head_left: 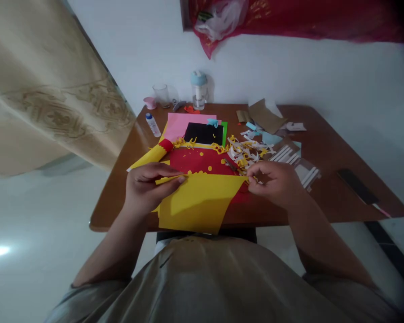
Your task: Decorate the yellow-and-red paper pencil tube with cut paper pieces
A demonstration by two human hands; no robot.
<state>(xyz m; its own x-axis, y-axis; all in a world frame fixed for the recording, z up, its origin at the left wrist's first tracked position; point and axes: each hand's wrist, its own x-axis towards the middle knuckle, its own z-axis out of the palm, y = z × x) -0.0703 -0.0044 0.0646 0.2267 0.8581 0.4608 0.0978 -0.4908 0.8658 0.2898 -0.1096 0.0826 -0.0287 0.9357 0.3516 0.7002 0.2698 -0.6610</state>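
Observation:
A sheet of yellow paper [195, 202] hangs between my hands over the front edge of the table. My left hand [151, 184] pinches its upper left corner between thumb and fingers. At the upper right corner, the fingertips of my right hand [269, 181] are closed on the sheet. Behind it lies red paper [191, 159] strewn with small yellow cut pieces [210, 168]. A pair of scissors [230, 164] rests on the red paper, partly hidden by scraps. Left of these is a rolled yellow paper [150, 155] with a red end.
White and yellow paper scraps [247, 151] pile up right of centre. A glue bottle [152, 125], a glass [161, 95] and a blue-lidded bottle [198, 91] stand toward the back. Black paper [204, 133] lies mid-table. A dark phone [357, 186] is near the right edge.

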